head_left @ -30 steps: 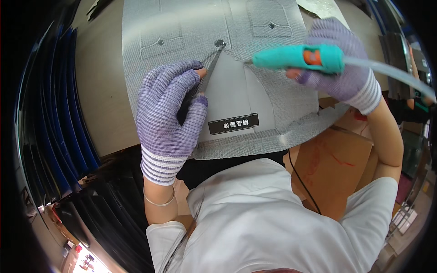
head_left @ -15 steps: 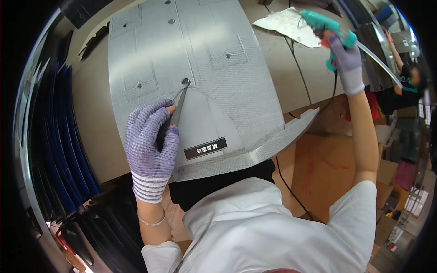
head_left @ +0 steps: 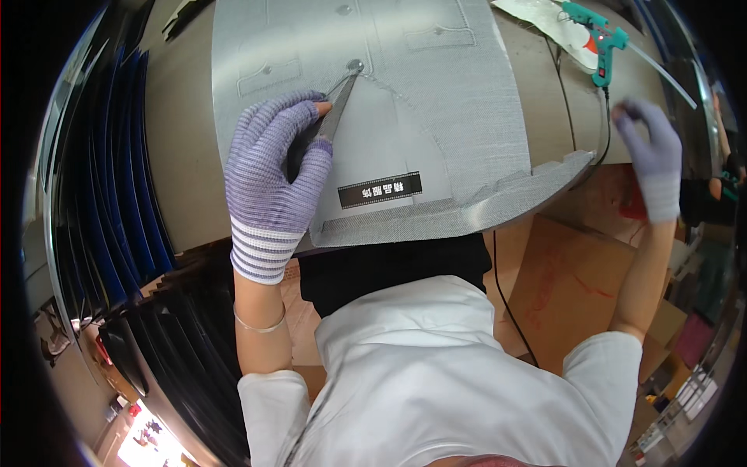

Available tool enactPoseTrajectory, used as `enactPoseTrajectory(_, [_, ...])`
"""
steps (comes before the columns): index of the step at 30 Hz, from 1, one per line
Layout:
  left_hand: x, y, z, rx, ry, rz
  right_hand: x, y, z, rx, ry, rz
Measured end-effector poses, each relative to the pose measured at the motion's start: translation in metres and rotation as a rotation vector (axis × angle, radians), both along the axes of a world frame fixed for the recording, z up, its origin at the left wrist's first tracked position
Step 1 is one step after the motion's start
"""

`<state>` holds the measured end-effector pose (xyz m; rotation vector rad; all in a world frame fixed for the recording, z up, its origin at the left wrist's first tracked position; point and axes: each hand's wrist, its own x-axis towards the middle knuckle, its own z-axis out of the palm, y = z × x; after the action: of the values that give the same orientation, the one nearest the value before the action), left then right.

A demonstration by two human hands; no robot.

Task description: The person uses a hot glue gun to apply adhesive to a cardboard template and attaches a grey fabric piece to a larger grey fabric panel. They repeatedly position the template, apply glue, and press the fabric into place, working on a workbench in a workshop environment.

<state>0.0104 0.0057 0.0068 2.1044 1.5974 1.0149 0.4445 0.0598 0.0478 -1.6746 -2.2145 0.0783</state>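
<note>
Glue gun [head_left: 611,43] gone from hand to bench [head_left: 185,156]

Head view: right hand [head_left: 654,152] looks empty, fingers loosely bent (blurry, though). Nozzle's over the white sheet [head_left: 537,17], maybe for drips. Left hand [head_left: 272,159] pinches the grey flap [head_left: 343,105], probably stopping springback; its panel [head_left: 475,101] lies benchtop.

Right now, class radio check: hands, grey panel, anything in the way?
Left hand gripping tweezers-like tool, tip at button. Right hand blurred, seemingly empty. Grey panel partly covered by left hand. Teal glue gun off panel, rightward.
</note>
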Motion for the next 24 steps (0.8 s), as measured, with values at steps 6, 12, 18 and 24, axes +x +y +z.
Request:
enactPoseTrajectory(6, [0.001,0.003,-0.004,-0.001,-0.055,-0.013,-0.129,-0.075,0.022,0.011,-0.128,0.637])
enactPoseTrajectory(12, [0.002,0.003,0.001,0.041,0.007,-0.007,-0.142,-0.057,0.024,0.035,-0.347,0.675])
enactPoseTrajectory(18, [-0.002,0.001,-0.007,0.099,-0.001,-0.036,-0.166,-0.033,0.020,-0.011,-0.310,0.747])
enactPoseTrajectory(24, [0.006,-0.021,0.016,0.175,0.178,-0.058,-0.162,-0.043,0.013,-0.106,0.019,0.497])
